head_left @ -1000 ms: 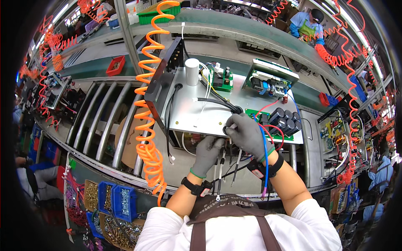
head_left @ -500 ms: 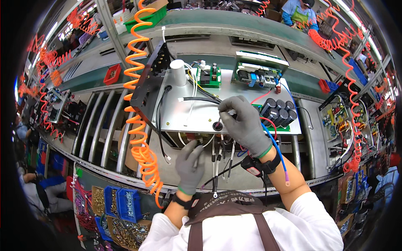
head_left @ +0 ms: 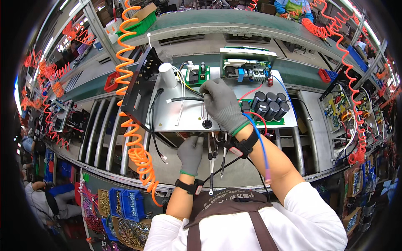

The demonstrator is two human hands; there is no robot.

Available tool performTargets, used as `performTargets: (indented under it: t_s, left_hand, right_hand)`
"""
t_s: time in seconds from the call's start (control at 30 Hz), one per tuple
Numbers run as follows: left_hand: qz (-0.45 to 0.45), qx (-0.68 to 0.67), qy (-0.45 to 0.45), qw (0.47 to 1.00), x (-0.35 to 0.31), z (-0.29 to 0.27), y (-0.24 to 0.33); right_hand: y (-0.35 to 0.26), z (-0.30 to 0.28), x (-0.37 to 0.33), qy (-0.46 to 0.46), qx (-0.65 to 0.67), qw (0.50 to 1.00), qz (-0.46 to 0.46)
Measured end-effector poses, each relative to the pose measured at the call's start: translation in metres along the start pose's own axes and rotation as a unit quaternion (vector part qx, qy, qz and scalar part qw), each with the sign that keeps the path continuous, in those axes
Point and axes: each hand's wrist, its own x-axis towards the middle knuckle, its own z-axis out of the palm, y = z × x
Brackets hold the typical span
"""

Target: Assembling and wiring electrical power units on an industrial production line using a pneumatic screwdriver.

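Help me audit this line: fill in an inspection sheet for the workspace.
Surface: roller conveyor runs beneath the metal chassis.
Job's things: chassis top plate carries a white cylinder, black capacitors and a circuit board; a black grommet sits near its front edge.
Clutter: blue bins and a heap of fasteners, lower left.
Left hand: gloved, fingertips at the plate's front edge, partly hidden; grip unclear.
Right hand: gloved, over the plate, fingers curled beside a black cable; hold unclear.
Cables: that black cable ends in a white connector; a blue cable crosses the right forearm.
Hose: orange coiled hose hangs left of the chassis.
Surroundings: co-worker at the far bench, upper right; another open unit at right.
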Motion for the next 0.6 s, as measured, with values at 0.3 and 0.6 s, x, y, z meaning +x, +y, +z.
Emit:
performTargets:
  t_s: [0.3, 0.6]
  left_hand:
    - [0.084, -0.035, 0.087, 0.992, 0.012, 0.014, -0.007]
    - [0.185, -0.061, 0.102, 0.976, 0.002, 0.001, 0.004]
  right_hand:
    - [-0.030, -0.023, -0.016, 0.034, 0.062, 0.997, -0.017]
    - [-0.057, -0.043, -0.032, 0.158, 0.105, 0.961, -0.200]
